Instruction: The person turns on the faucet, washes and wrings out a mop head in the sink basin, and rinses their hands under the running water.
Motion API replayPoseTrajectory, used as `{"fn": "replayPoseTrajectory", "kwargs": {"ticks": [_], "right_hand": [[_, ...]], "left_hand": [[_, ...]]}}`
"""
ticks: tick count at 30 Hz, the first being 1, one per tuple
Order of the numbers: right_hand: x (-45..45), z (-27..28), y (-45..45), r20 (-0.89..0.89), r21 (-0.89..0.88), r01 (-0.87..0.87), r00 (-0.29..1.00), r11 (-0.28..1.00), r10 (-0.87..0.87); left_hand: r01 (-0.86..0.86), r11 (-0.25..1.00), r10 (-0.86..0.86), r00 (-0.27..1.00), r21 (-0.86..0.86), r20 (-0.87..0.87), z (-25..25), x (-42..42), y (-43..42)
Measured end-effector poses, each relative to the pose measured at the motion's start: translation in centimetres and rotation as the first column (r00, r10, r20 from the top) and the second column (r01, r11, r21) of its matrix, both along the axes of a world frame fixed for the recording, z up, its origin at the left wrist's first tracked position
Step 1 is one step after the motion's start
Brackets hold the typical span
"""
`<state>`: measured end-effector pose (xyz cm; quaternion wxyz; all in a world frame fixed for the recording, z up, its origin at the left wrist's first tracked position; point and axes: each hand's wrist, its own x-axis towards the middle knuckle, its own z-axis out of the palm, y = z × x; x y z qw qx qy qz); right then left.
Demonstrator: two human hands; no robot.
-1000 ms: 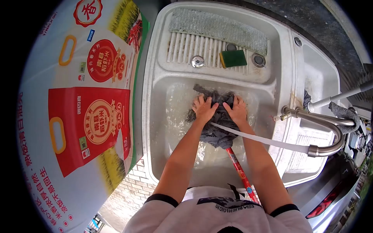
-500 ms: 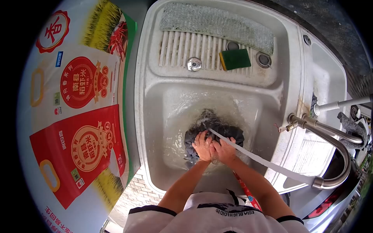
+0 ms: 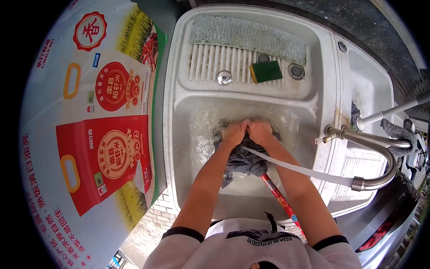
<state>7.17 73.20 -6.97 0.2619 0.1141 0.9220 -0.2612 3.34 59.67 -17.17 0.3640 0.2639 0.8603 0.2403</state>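
A dark grey cloth mop head lies soaked in the water of the sink basin, its red patterned handle slanting toward my body. My left hand and my right hand are side by side at the mop head's far part, knuckles up and closed on the cloth. Their fingertips are hidden in cloth and water. A pale stream of water runs from the curved metal faucet across my right forearm's line of sight onto the mop head.
Beyond the basin, a ribbed ledge holds a green and yellow sponge, a metal drain and a grey mat. Printed rice packaging stands at the left. A second basin and a white pipe are at the right.
Both hands have moved away from my body to the mop head's far side and closed on it. More of the cloth and the red handle shows nearer me. The view has shifted slightly.
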Motion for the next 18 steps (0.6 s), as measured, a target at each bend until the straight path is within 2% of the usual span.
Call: {"fn": "replayPoseTrajectory", "kwargs": {"ticks": [2,3,4,6,7,8,9,10,12,13,16,18], "right_hand": [[2.0,2.5,-1.6,-0.184,0.181,-0.07,0.978,0.981,0.103],[3.4,2.6,-2.5,-0.268,0.105,-0.021,0.962,0.994,0.049],[5.1,2.1,-3.1,-0.467,-0.066,0.049,0.881,0.997,-0.074],[6.9,3.4,-3.4,-0.29,-0.304,0.181,0.918,0.935,-0.272],[7.1,3.4,-3.8,-0.065,-0.63,0.424,0.806,0.651,-0.588],[7.2,3.4,-4.2,0.254,-0.792,0.575,0.617,0.206,-0.745],[7.7,3.5,-3.7,0.366,-0.783,0.619,0.535,0.058,-0.762],[7.7,4.1,-3.8,0.545,-0.78,0.578,0.439,-0.24,-0.714],[7.0,5.1,-3.8,0.644,-0.741,0.557,0.428,-0.376,-0.635],[6.8,5.8,-3.8,0.639,-0.764,0.457,0.441,-0.455,-0.63],[6.0,8.1,-3.8,0.734,-0.679,0.369,0.358,-0.635,-0.577],[6.0,8.9,-3.6,0.707,-0.698,0.307,0.44,-0.647,-0.554]], "left_hand": [[-0.02,0.998,0.02,1.0,0.061,-0.003,7.9,-0.8,-2.0],[0.002,0.997,0.0,0.999,0.071,-0.038,8.2,-0.3,-3.4],[-0.003,0.997,0.016,0.985,0.078,-0.171,9.2,1.5,-4.4],[-0.022,0.996,0.058,0.905,0.091,-0.422,11.2,4.9,-6.2],[-0.108,0.993,0.118,0.928,0.049,-0.354,11.9,5.8,-6.3],[-0.189,0.982,0.181,0.94,0.0,-0.289,12.5,6.6,-6.2],[-0.266,0.962,0.248,0.942,-0.054,-0.227,13.0,7.2,-6.3],[-0.278,0.961,0.274,0.944,0.008,-0.186,13.1,7.3,-6.8],[-0.306,0.944,0.318,0.944,0.124,-0.092,12.7,6.7,-7.4],[-0.309,0.946,0.312,0.95,0.1,-0.017,14.8,6.2,-7.0],[-0.12,0.97,0.148,0.981,0.21,-0.122,17.8,5.4,-6.6],[-0.011,0.982,0.055,0.972,0.19,-0.229,20.1,4.8,-6.0]]}}
